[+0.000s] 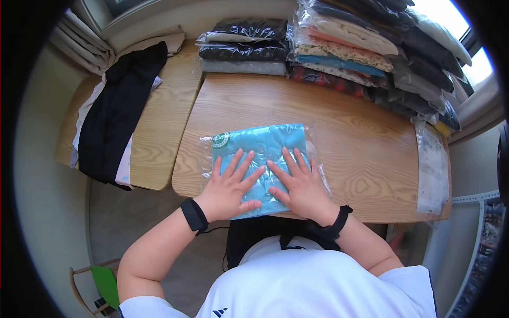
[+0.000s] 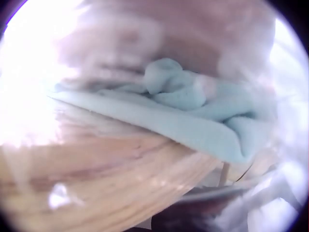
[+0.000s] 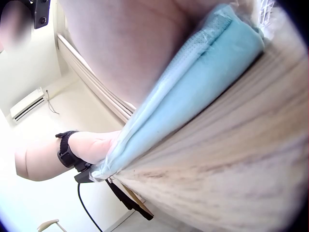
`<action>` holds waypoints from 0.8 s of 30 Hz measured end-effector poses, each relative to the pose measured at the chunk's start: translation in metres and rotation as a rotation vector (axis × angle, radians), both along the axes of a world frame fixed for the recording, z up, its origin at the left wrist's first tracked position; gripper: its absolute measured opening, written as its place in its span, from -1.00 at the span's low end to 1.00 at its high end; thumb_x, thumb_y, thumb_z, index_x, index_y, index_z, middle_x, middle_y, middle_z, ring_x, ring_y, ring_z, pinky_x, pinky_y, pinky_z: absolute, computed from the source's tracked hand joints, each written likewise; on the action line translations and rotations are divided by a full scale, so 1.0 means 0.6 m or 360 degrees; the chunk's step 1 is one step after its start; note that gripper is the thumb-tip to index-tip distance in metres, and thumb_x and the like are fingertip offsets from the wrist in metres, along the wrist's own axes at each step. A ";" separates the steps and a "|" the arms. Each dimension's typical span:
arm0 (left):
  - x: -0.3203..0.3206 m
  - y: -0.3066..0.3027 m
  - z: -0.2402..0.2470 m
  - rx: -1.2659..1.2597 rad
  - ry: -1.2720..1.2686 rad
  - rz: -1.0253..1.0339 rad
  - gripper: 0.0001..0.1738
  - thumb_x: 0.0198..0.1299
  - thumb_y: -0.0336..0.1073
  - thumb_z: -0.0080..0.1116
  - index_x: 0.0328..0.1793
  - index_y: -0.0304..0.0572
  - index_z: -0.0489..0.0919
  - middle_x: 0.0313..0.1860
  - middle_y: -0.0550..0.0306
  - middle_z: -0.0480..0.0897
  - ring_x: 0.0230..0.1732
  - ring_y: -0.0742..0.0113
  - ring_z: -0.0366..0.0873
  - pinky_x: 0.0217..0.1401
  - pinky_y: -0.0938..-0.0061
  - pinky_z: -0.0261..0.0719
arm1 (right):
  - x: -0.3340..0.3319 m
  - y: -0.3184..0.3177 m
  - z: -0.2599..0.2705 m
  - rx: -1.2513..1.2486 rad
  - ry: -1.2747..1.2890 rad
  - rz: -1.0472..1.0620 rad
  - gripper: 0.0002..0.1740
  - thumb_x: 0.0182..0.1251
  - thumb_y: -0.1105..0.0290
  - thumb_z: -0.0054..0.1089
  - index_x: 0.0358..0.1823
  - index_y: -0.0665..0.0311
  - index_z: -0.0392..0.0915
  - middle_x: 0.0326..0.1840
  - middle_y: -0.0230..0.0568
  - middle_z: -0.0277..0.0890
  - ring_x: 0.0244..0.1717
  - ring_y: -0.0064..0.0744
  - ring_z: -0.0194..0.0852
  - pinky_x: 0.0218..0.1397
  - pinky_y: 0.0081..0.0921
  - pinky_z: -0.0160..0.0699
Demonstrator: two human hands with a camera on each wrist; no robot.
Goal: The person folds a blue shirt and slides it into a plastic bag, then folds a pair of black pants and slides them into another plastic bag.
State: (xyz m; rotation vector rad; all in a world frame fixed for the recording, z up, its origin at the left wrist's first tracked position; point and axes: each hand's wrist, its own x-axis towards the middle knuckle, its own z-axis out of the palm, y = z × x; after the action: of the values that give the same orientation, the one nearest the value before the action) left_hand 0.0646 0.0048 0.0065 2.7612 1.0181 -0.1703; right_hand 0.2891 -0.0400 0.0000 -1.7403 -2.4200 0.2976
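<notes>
A folded light blue garment (image 1: 260,139) lies in a clear plastic bag (image 1: 315,139) at the front edge of the wooden table. A round green-and-white sticker (image 1: 220,140) marks its far left corner. Fingers spread, my left hand (image 1: 228,185) rests flat on the left half of the packet. The right hand (image 1: 302,188) presses on the other half in the same way, thumbs pointing toward each other. From the left wrist, the garment (image 2: 193,128) shows thick soft folds at the table edge. The right wrist view has its folded side (image 3: 193,96) under the palm.
Stacks of bagged clothes (image 1: 244,50) and a taller pile (image 1: 344,47) line the back of the table (image 1: 366,164). Empty-looking clear bags (image 1: 432,169) lie at the right edge. Black trousers (image 1: 119,116) drape over other garments on the left side table (image 1: 159,116).
</notes>
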 end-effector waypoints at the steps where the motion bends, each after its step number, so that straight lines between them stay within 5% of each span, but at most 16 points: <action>1: 0.000 0.001 0.000 -0.0017 0.0013 0.0008 -0.08 0.21 0.41 -0.19 0.56 0.07 0.02 0.58 -0.16 -0.20 0.59 -0.15 -0.40 0.44 -0.33 -0.33 | 0.001 0.001 0.000 0.0004 0.0007 0.0003 -0.36 0.38 -0.14 -0.13 0.44 -0.16 0.19 0.55 -0.01 -0.11 0.57 0.07 -0.28 0.40 0.33 -0.21; 7: -0.003 0.007 0.007 -0.0144 0.0028 0.0013 -0.09 0.24 0.39 -0.25 0.58 0.09 -0.04 0.60 -0.12 -0.27 0.59 -0.12 -0.45 0.45 -0.30 -0.37 | 0.017 0.007 -0.004 -0.0106 0.0102 0.0067 -0.35 0.35 -0.08 -0.07 0.45 -0.16 0.16 0.57 0.00 -0.16 0.57 0.10 -0.33 0.44 0.28 -0.26; 9: -0.020 0.019 0.008 -0.0194 -0.0115 0.0034 -0.16 0.27 0.28 -0.14 0.56 0.07 0.05 0.59 -0.11 -0.18 0.60 -0.11 -0.37 0.49 -0.20 -0.33 | 0.039 0.004 0.009 -0.0218 0.0319 0.0113 -0.33 0.26 0.06 0.09 0.42 -0.12 0.21 0.57 0.00 -0.17 0.58 0.11 -0.37 0.46 0.25 -0.31; 11: -0.053 0.036 0.011 -0.0733 -0.0932 0.0070 -0.28 0.27 0.13 -0.01 0.48 -0.01 0.25 0.57 -0.08 -0.02 0.59 -0.10 -0.29 0.53 -0.02 -0.27 | 0.067 -0.003 0.020 -0.0113 0.0573 0.0061 -0.40 0.17 0.31 0.21 0.30 -0.02 0.38 0.51 -0.04 0.04 0.56 0.06 -0.25 0.49 0.13 -0.23; 12: -0.066 0.025 0.031 -0.0492 -0.1076 0.0106 -0.41 0.19 -0.06 0.15 0.32 -0.12 0.45 0.47 -0.07 0.23 0.55 -0.10 -0.06 0.53 0.12 -0.09 | 0.084 -0.012 0.028 -0.0104 0.0585 0.0072 -0.40 0.17 0.31 0.21 0.30 -0.02 0.38 0.51 -0.04 0.04 0.56 0.06 -0.25 0.49 0.13 -0.23; 16: -0.121 -0.048 0.068 -0.0049 -0.0844 -0.0117 -0.46 0.04 -0.18 0.31 0.18 -0.16 0.55 0.31 -0.02 0.45 0.40 -0.06 0.27 0.42 0.10 0.19 | 0.127 -0.075 0.053 -0.0094 0.0848 0.0209 -0.54 0.11 0.50 0.24 0.11 0.11 0.53 0.34 -0.15 0.34 0.46 -0.03 0.06 0.46 -0.12 0.02; 24: -0.138 -0.091 -0.023 0.0227 -0.0734 0.0071 -0.19 -0.14 -0.27 0.43 0.34 -0.06 0.39 0.37 -0.02 0.37 0.38 0.04 0.29 0.39 0.19 0.24 | 0.148 -0.101 0.012 -0.0164 0.0993 -0.0071 -0.48 0.06 0.62 0.23 0.13 0.22 0.50 0.22 -0.10 0.45 0.19 -0.10 0.40 0.17 -0.38 0.45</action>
State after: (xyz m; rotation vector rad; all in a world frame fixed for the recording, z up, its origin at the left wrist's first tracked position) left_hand -0.0184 -0.0498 -0.0073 2.6997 0.9893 0.5401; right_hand 0.3779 -0.1006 0.0071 -1.4456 -1.9361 0.8303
